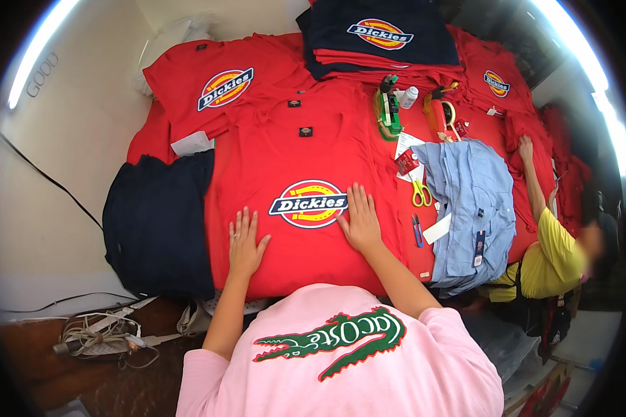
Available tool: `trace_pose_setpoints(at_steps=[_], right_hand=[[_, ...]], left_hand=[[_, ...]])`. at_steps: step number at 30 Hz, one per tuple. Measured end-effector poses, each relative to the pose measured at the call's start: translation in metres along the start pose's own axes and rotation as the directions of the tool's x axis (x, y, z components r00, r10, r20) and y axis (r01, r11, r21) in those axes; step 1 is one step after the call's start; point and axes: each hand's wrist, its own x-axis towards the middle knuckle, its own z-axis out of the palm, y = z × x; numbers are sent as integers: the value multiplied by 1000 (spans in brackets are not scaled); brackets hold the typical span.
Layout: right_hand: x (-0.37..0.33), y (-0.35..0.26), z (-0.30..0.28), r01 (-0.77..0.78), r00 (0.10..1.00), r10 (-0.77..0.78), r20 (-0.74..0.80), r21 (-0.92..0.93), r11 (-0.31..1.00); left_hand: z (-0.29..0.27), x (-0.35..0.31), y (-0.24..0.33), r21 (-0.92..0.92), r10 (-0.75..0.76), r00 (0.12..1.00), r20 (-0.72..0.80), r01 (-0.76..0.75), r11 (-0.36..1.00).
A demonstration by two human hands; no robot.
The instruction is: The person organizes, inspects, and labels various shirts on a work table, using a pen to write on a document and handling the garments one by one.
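A red T-shirt with an oval printed badge on its chest lies spread out in front of me, its neckline pointing away. My left hand rests flat on the cloth to the left of the badge, fingers apart, a ring on one finger. On the badge's right side my right hand also lies flat with fingers stretched, its fingertips beside the print's edge. Neither hand grips anything. Under and beyond this shirt, more red cloth shows.
Dark navy folded clothes lie at left, a light blue shirt at right. Yellow scissors, blue snips and a green tape dispenser sit between. Folded shirts are stacked behind. A co-worker in yellow handles red cloth at right.
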Motion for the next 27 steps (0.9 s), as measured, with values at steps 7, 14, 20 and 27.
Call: trace_pose_setpoints(at_steps=[7, 14, 20, 27], right_hand=[[-123, 54, -56, -160, 987, 160, 5, -9, 987], [-153, 87, -66, -375, 866, 429, -257, 235, 897], [-96, 80, -54, -427, 840, 537, -82, 512, 746], [-109, 84, -59, -444, 735, 652, 186, 859, 256]], left_hand=[[6, -108, -42, -145, -297, 952, -78, 284, 948], [5, -83, -30, -305, -416, 881, -225, 342, 889], [20, -19, -52, -767, -732, 664, -150, 388, 510], [19, -39, -52, -750, -725, 687, 44, 502, 430]])
